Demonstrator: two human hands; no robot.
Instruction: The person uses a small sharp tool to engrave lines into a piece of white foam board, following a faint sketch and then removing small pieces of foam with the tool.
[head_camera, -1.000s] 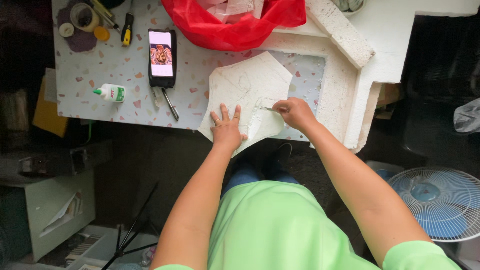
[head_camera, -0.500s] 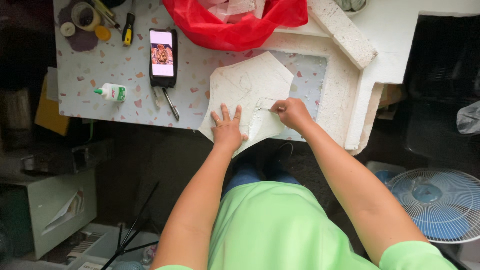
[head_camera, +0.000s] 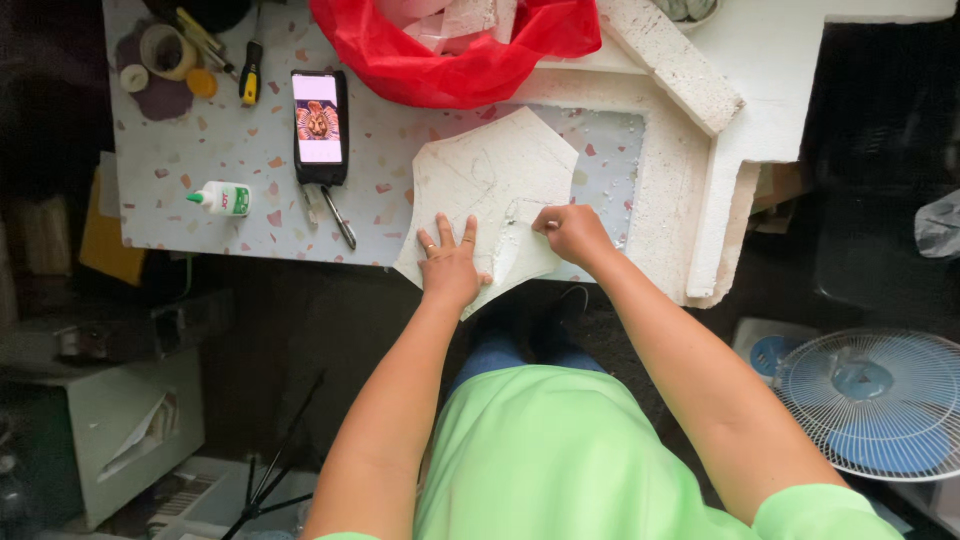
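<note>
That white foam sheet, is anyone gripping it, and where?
The left hand presses flat on the white foam sheet near its lower edge. The right hand is closed; its contents cannot be told.

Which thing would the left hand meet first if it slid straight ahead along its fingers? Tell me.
The left hand lies flat on the white foam sheet, fingers pointing up the table. Straight on, past the sheet's far edge, it would likely meet the red plastic bag first.

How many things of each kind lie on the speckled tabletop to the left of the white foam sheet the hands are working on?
Phone: 1
Glue bottle: 1
Pen: 1
Tape rolls: 2
Yellow-handled screwdriver: 1
Total: 6

The left hand presses the foam sheet flat; the right hand works at its edge.
</note>
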